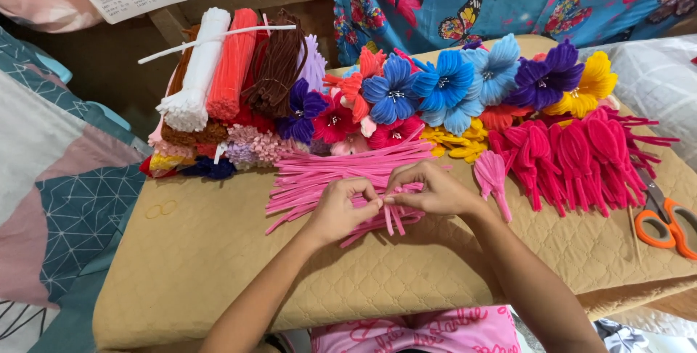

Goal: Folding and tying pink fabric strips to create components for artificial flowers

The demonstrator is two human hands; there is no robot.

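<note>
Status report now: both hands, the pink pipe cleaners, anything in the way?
Left hand and right hand pinch pink pipe cleaners together. Loose pile beneath on tan pad. Scissors aside, nothing blocking.

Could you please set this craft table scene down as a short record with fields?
Surface: tan quilted pad
Left hand: left hand pinching a pink pipe cleaner at its fingers
Right hand: right hand pinching the same stem, fingertips meeting the left
Under the hands: loose pile of pink pipe cleaners
Far left: bundled pipe cleaners, white, coral and brown
Far edge: finished flowers, blue, purple, yellow
Right: row of pink folded petals
Right edge: orange-handled scissors
</note>
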